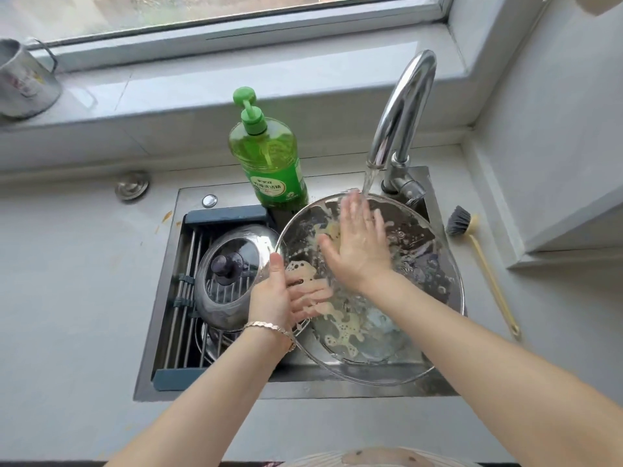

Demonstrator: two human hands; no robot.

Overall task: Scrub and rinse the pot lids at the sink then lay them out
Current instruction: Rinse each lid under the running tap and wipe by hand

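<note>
A large glass pot lid (421, 271) with a metal rim is held tilted over the sink, streaked with yellowish foam. My left hand (279, 291) grips its left rim, thumb on top and fingers seen through the glass underneath. My right hand (359, 244) lies flat on the lid's upper face with fingers straight, under the water running from the faucet (401, 106). A smaller steel-and-glass lid (232, 278) with a dark knob rests on the drying rack (188, 291) over the sink's left half.
A green dish soap bottle (269, 156) stands at the sink's back edge. A dish brush (478, 254) lies on the counter to the right. A metal cup (23, 82) sits on the windowsill at far left. A round plug (132, 185) lies left of the sink.
</note>
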